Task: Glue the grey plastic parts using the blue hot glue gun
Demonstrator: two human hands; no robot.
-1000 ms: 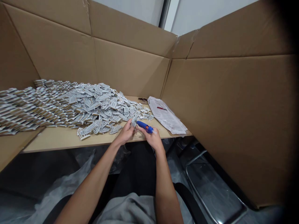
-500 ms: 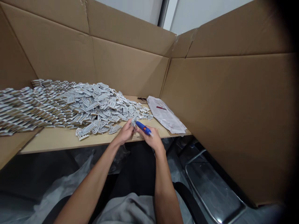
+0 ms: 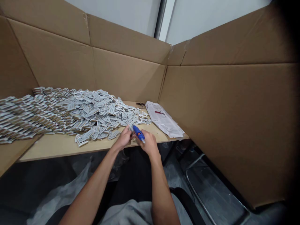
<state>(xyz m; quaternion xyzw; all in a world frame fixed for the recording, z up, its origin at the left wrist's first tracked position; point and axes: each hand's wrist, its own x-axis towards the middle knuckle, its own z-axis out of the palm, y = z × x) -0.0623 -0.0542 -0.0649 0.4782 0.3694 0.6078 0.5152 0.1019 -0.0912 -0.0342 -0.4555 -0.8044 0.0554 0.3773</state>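
Note:
My right hand (image 3: 150,143) is closed around a blue glue gun (image 3: 139,133) with an orange part and a pale stick poking from its rear. Its front end points away from me, towards my left hand (image 3: 125,137). Between the fingers of that hand is a small grey-white cutout piece (image 3: 131,127), mostly hidden by fingers and the gun. Both hands are close together just over the table's front edge. Beyond them spreads a loose heap of similar grey-white pieces (image 3: 100,106) with brown edges.
Neat overlapping rows of pieces (image 3: 30,115) fill the left of the wooden table (image 3: 61,144). A printed paper sheet (image 3: 165,123) with a dark red pen-like item (image 3: 159,112) lies at right. Cardboard walls (image 3: 131,75) stand around the table. A metal-framed chair (image 3: 211,184) is below right.
The view has tilted up slightly. The glue gun has turned to a steeper angle in my right hand, and both hands sit a little further left in the picture.

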